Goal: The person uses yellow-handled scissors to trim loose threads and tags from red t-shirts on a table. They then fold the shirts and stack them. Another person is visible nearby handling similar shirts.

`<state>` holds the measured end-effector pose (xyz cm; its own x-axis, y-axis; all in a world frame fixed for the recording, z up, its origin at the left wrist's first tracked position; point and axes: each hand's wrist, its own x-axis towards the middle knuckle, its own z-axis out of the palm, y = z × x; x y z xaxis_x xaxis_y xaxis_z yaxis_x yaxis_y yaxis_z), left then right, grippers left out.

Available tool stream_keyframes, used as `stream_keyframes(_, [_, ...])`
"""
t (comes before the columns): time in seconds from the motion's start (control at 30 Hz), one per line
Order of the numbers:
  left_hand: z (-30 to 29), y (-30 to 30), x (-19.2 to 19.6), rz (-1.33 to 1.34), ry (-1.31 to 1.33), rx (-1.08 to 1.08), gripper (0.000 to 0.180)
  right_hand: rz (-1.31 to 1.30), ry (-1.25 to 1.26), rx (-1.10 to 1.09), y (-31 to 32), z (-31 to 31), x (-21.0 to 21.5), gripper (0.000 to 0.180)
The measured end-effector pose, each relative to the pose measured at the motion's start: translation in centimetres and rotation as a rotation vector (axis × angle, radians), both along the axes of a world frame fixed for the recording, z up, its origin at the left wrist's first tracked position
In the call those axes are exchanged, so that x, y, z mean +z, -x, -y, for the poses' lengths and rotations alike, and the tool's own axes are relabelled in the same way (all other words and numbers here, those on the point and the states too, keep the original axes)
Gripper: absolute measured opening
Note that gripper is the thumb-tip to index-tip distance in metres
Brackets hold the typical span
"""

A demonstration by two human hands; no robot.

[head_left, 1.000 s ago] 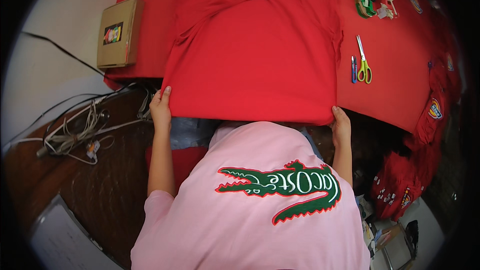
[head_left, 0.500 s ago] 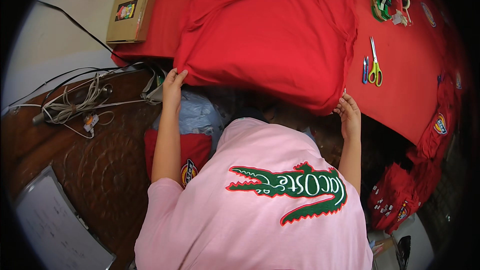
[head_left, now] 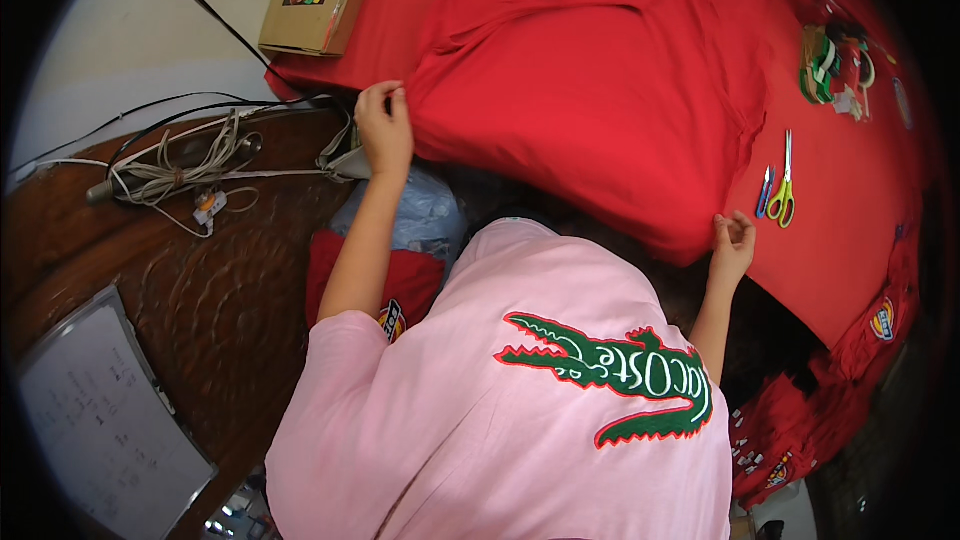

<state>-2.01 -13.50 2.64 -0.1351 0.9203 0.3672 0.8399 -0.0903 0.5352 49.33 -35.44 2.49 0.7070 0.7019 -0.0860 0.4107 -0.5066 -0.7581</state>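
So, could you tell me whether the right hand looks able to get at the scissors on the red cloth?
Probably yes. The right hand sits at the edge of the folded red garment, and the scissors lie close by on open red cloth with nothing between them.

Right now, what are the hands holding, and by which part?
Both grip the red garment along its near edge: left hand pinches the left corner, right hand the right corner. Nothing else is held.
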Motion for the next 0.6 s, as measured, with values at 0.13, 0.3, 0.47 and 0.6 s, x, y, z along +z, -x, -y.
stream_keyframes(0.13, [1.2,-9.1,2.3,-0.115,-0.027,-0.722,0.019,0.414,-0.203,0.421,5.7,-5.4,3.5,0.035])
stream_keyframes(0.3, [-1.2,-17.3,-1.4,-0.309,0.126,-1.182,0.064,0.394,0.047,1.079,11.4,-12.8,1.5,0.059])
stream_keyframes(0.47, [-15.9,-15.8,-0.2,-0.206,0.640,-0.937,0.071,0.718,0.020,1.076,8.1,-22.1,0.2,0.060])
stream_keyframes(0.6, [-24.8,-14.7,-0.3,-0.806,0.365,-0.750,0.064,0.843,0.001,0.897,5.2,-28.3,-1.1,0.060])
